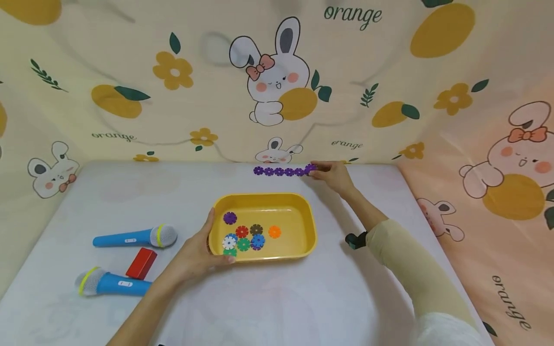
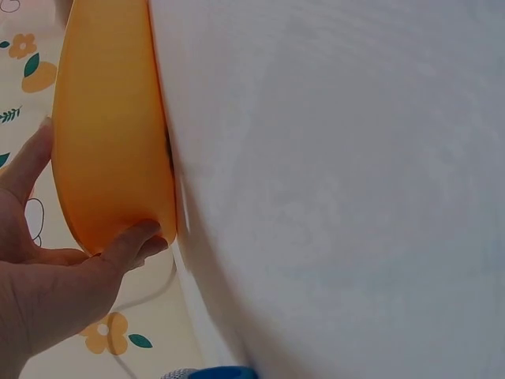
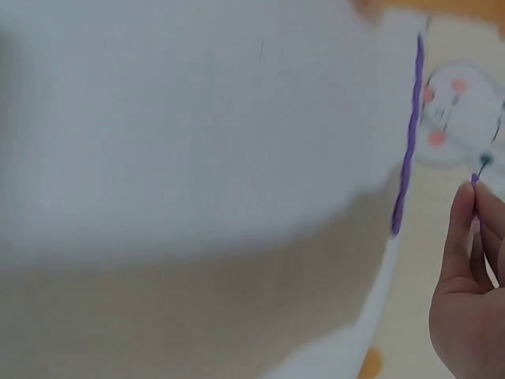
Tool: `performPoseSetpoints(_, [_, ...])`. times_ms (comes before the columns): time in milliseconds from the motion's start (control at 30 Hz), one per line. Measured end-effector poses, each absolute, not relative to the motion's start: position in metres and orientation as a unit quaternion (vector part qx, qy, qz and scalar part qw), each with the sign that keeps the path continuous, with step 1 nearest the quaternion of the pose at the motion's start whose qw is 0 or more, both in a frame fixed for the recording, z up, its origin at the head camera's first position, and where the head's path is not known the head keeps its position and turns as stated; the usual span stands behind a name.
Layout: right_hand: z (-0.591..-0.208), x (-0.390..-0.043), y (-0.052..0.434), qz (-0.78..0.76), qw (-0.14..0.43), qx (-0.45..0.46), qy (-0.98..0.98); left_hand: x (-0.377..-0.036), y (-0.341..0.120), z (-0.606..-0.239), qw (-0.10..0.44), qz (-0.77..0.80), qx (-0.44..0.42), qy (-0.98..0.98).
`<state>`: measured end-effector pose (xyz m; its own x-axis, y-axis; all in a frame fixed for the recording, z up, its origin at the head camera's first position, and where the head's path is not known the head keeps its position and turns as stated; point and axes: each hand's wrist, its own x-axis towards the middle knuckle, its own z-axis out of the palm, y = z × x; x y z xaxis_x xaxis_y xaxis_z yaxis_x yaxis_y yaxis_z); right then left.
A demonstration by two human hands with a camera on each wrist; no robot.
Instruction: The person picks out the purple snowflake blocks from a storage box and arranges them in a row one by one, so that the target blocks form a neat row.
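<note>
- And here's the right hand [image 1: 335, 177], reaching far out, thumb and fingers pinching a purple disc [image 1: 310, 168] by its edge!
- That disc is up off the white table [image 1: 346, 298]; the right wrist view shows a gap between it and the purple row [image 1: 279, 171].
- The row itself, five purple discs side by side, stretches away to the left of the right hand's fingertips, close to the patterned cloth [image 1: 207, 105].
- Over to the left hand [image 1: 195, 254], nearer the body: it holds the yellow tray [image 1: 264, 260] by its near left corner, thumb along the near side, fingers against the left end.
- So the tray sits just right of the left hand, and nearer the body than the right hand and the row.
- Look inside, next to the left hand: a loose cluster of red, brown, blue, green and white discs, some overlapping. An orange disc [image 1: 274, 231] lies to their right, and another purple one [image 1: 230, 218] beyond them, near the left fingertips.
- Left of the left hand, two blue microphones [image 1: 125, 238] lie with a red block [image 1: 141, 263] between them; the left forearm covers the end of the nearer one.
- Behind the right hand, a beige sleeve [image 1: 407, 264] covers the forearm.
</note>
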<state>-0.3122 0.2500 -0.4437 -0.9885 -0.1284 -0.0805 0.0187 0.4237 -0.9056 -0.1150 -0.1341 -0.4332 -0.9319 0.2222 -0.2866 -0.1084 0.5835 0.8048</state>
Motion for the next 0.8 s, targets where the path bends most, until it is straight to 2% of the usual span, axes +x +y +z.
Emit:
performPoseSetpoints(233, [-0.457, -0.330, 0.275, -0.481, 0.053, -0.008, 0.875, -0.115, -0.135, -0.433, 0.181, 0.453, 0.034, 0.872])
performPoseSetpoints(500, [-0.471, -0.340, 0.282, -0.499, 0.083, 0.033, 0.862, -0.114, -0.136, -0.436, 0.186, 0.459, 0.038, 0.868])
performPoseSetpoints(800, [-0.468, -0.346, 0.280, -0.451, 0.095, 0.048, 0.886, -0.115, -0.135, -0.434, 0.182, 0.451, 0.032, 0.873])
